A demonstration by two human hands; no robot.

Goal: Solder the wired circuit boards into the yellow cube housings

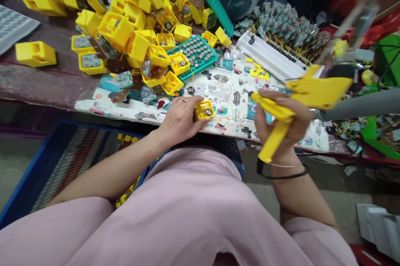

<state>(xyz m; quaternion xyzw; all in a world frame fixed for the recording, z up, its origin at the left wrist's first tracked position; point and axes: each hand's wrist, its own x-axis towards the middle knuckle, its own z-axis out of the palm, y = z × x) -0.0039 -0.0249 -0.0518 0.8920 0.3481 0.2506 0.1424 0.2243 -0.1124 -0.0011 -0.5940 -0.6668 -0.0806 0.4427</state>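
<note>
At the table's front edge my left hand (183, 118) grips a small yellow housing (204, 110) between thumb and fingers; its open side faces up and shows a round metal part. To the right, my right hand (283, 122) is wrapped round a yellow glue gun (321, 91), raised above the printed sheets (218, 95). Its nozzle points left. A teal tray (195, 55) of round metal cells lies beyond my left hand, beside a heap of yellow housings (115, 28).
A white rack (271, 55) and a pile of grey wired parts (290, 24) stand at the back right. A grey tube (365, 103) crosses the right side. Below the table at left is a blue crate (31, 178). One yellow housing (36, 53) sits at far left.
</note>
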